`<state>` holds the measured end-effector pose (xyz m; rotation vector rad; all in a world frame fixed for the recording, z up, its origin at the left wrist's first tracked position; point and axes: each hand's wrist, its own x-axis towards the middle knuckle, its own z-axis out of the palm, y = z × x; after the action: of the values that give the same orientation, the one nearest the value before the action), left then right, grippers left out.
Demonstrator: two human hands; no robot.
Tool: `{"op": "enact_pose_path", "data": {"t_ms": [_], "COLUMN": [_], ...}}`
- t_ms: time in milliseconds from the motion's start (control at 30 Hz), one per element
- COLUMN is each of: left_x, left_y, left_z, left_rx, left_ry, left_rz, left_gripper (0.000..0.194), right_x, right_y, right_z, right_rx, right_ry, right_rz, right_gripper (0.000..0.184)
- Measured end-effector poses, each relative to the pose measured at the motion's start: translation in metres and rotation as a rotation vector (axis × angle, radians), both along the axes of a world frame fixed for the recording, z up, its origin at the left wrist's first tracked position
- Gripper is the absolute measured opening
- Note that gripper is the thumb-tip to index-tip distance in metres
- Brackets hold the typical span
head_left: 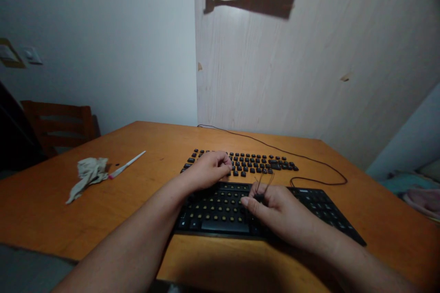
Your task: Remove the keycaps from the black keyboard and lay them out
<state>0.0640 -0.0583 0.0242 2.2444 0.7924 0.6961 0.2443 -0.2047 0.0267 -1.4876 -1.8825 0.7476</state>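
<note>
A black keyboard (225,227) lies in front of me with many keycaps off, so its yellowish key stems show in rows. Behind it, loose black keycaps (252,162) are laid out in rows on the table. My left hand (215,167) is over the left part of these keycaps, thumb and fingers pinched together; whatever is between the fingertips is hidden. Above the middle of the keyboard, my right hand (271,201) is closed on a wire keycap puller (260,183), its thin wire loops sticking up past the fingers. My right forearm covers part of the keyboard's right side.
On the wooden table (137,206), a crumpled cloth (91,171) and a thin white brush-like tool (129,164) with a pink end lie at the left. A black cable (319,162) curves behind the keycaps. A wooden chair (63,123) stands beyond the left edge; walls rise behind.
</note>
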Motion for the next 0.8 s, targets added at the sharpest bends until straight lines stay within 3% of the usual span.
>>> {"op": "enact_pose_path", "data": {"t_ms": [333, 800], "left_x": [0.005, 0.009], "left_y": [-0.013, -0.032], "left_z": [0.003, 0.007], "left_rx": [0.039, 0.049], "left_ry": [0.116, 0.315], "left_rz": [-0.049, -0.183], "left_gripper": [0.016, 0.012], "right_x": [-0.007, -0.011], "right_y": [-0.004, 0.000], "right_z": [-0.009, -0.012], "right_rx": [0.083, 0.030], "right_ry": [0.050, 0.117], "right_rz": [-0.038, 0.013], "right_gripper": [0.022, 0.022]}}
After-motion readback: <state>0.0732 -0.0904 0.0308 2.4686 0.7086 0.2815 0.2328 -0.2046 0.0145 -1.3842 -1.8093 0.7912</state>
